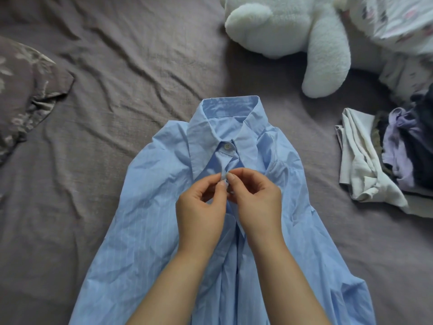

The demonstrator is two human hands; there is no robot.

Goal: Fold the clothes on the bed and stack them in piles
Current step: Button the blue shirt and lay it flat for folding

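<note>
Two bare forearms reach in from the near edge and meet over the middle of a light blue striped shirt (164,207), which lies face up on the bed sheet (117,66) with its collar (225,118) pointing to the far side and its body spreading out toward the near edge. The left hand (201,207) and the right hand (255,198) are close together, almost touching, just below the collar. Both have their fingers curled and pinch the shirt's front placket: the left thumb and forefinger hold a narrow fold of the blue fabric, and the right thumb and forefinger grip the cloth right beside it. Whether a button sits between the fingertips cannot be told. The top button (226,146) at the collar is fastened; below the hands the front of the shirt hangs open in a dark slit. The grey-mauve sheet is wrinkled all around. On the far left lies a pillow (25,90) in a floral grey cover. At the far right rests a white plush toy (297,36), with a patterned pale cloth (403,19) beside it in the corner. On the right, well apart from the shirt, sits a heap of clothes (384,158): a cream garment on its left side, lilac and dark pieces farther right.
</note>
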